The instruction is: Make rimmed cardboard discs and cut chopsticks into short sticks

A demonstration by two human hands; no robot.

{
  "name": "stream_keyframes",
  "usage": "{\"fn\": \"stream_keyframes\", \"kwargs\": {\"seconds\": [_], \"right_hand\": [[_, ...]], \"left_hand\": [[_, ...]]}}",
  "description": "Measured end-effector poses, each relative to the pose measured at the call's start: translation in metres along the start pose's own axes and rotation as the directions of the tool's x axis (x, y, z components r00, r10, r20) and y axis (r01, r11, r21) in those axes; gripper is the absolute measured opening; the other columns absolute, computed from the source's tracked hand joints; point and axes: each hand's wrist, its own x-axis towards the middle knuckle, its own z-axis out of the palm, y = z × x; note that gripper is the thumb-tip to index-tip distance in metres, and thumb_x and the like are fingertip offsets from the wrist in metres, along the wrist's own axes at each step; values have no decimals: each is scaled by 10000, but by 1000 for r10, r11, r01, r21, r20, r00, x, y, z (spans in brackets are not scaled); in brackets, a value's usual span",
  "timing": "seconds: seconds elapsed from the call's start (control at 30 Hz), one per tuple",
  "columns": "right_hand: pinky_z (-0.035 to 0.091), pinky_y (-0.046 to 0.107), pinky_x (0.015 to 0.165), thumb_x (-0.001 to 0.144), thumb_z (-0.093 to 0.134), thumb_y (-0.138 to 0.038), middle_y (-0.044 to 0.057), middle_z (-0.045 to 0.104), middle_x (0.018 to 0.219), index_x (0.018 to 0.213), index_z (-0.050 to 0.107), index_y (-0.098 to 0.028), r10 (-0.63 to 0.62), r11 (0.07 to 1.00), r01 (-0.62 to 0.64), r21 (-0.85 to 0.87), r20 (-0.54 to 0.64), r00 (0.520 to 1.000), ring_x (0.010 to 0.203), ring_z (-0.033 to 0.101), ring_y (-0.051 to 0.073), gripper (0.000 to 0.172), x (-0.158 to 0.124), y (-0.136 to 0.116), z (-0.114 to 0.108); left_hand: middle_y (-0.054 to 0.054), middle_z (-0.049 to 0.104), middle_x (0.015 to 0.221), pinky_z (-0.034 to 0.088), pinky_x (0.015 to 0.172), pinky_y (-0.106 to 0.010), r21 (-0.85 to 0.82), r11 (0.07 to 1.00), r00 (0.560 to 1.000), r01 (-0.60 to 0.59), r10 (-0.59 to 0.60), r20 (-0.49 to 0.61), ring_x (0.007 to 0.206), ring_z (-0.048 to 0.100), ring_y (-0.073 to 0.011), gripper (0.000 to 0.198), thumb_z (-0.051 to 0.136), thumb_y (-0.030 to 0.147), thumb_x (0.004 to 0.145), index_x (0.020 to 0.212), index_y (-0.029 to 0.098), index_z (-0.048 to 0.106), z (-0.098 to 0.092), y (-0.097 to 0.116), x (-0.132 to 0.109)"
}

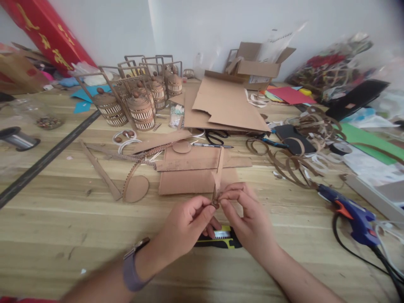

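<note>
My left hand point(192, 219) and my right hand point(244, 210) meet over the middle of the table, fingertips pinched together. Between them is the lower end of a narrow cardboard strip point(218, 174), which rises away from me. Its gripped end looks curled or rolled, though fingers partly hide it. Under my hands lies a black and yellow utility knife point(225, 242), partly covered by the left fingers. Just beyond are flat cardboard pieces point(189, 183) and a cardboard disc point(136, 188) with a ridged strip point(128, 174) along its edge.
Small lidded baskets point(142, 111) with tall handle frames stand at the back left. Large cardboard sheets point(225, 103) lie behind the pen point(213, 145) and black scissors point(216, 136). Right are coiled paper strips point(292, 164) and a blue glue gun point(350, 214) with its cord.
</note>
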Motion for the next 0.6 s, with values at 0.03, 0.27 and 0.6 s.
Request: {"fn": "stream_keyframes", "kwargs": {"seconds": [0.03,0.27,0.6], "right_hand": [[457,340,728,931,526,-201,20,623,841,895,568,-238,-8,1000,8,-14,-10,1000,834,612,189,67,-1,1,0],[426,403,830,909,627,-240,75,702,995,1135,554,-228,-160,983,160,-90,7,987,952,628,237,238,0,4,-3],[366,429,935,911,628,-211,24,758,934,964,609,-246,-175,984,177,-18,74,982,953,685,222,66,4,4,-9]], "left_hand": [[-46,706,711,490,553,-209,-22,1000,1000,16,-16,-7,567,624,-111,365,542,514,900,883,152,585,0,1,1],[-30,689,707,496,550,-205,-3,1000,999,-23,23,-36,563,621,-110,349,520,497,920,896,159,600,-1,-4,1],[-16,650,674,466,576,-214,433,873,968,-223,251,-7,609,628,-135,287,420,357,979,874,170,610,-5,-1,-2]]}}
